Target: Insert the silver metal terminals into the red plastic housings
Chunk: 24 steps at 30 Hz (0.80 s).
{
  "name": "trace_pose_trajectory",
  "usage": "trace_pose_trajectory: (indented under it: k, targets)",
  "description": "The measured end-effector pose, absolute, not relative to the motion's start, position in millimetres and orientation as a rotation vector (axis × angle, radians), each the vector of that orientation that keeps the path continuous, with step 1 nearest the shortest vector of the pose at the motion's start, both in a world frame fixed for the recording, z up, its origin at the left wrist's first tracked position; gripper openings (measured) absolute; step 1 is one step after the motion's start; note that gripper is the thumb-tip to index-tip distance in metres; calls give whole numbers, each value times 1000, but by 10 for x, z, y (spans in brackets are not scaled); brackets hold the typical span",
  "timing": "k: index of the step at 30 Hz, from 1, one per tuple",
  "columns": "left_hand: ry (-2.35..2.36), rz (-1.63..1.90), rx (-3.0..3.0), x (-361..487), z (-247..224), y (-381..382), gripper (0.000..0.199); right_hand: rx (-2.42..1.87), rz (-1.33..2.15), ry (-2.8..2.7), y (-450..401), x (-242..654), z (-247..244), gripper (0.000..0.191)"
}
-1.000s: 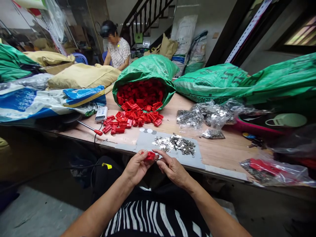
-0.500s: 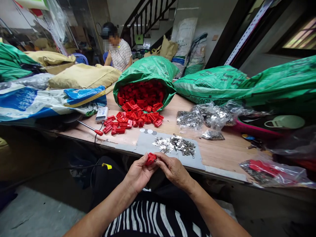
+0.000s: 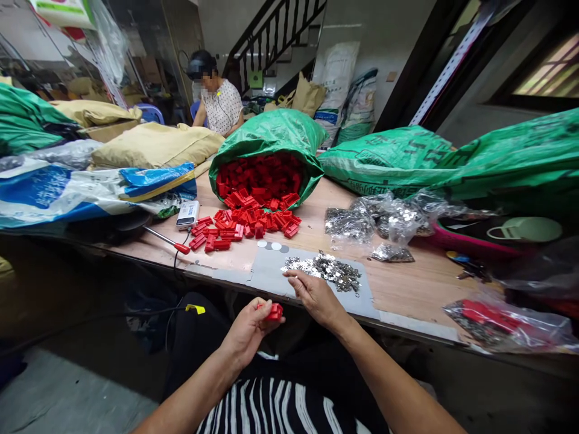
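Pulling apart now, the right hand [image 3: 316,298] is leaving the left hand [image 3: 248,327], where half a second ago both were meeting at the red plastic piece [image 3: 274,312]. That piece is sitting at the fingertip end of the left grip, the thumb pressing from above and the fingers supporting from beneath, its outer end poking out toward the right hand. Over on the right, thumb and forefinger are drawing close together in a narrow pinch; whether anything is caught between them, I cannot tell. This hand is hovering at the near side of the silver metal pieces [image 3: 341,274], which are lying heaped on a grey sheet [image 3: 266,274] along the table's edge. Further out, loose red plastic pieces [image 3: 226,229] are spilling from the mouth of a green woven sack [image 3: 280,129]. To their left, a white device [image 3: 187,214] is resting beside a red-tipped rod [image 3: 163,238]; to the right, clear plastic bags [image 3: 350,224] are holding more metal pieces. Beyond the sacks, a co-worker [image 3: 226,107] is sitting, head bent down.
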<state>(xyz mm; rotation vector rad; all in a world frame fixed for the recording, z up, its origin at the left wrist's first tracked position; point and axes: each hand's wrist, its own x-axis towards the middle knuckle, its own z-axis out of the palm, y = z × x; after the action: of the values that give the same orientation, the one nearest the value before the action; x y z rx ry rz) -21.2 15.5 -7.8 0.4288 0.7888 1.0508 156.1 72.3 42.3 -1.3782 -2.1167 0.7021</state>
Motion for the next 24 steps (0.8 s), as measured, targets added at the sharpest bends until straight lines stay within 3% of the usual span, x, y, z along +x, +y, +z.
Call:
trace_pose_trajectory:
  k: [5,10,15,24]
  targets:
    - [1155,1021,745,-315,-591,209,31,-1679,326,-2254,1192,1618,387,31]
    - [1156,1015,801,-369,-811,277,46,-1803,282,-2209,1705,1561,349,41]
    - [1150,918,959,-397,-798,263,43,-1904,297,-2125,2123,1490,363,49]
    - [963,917,953,-376,-461,235,41,-1775,481,-2105,2066,1486,426,39]
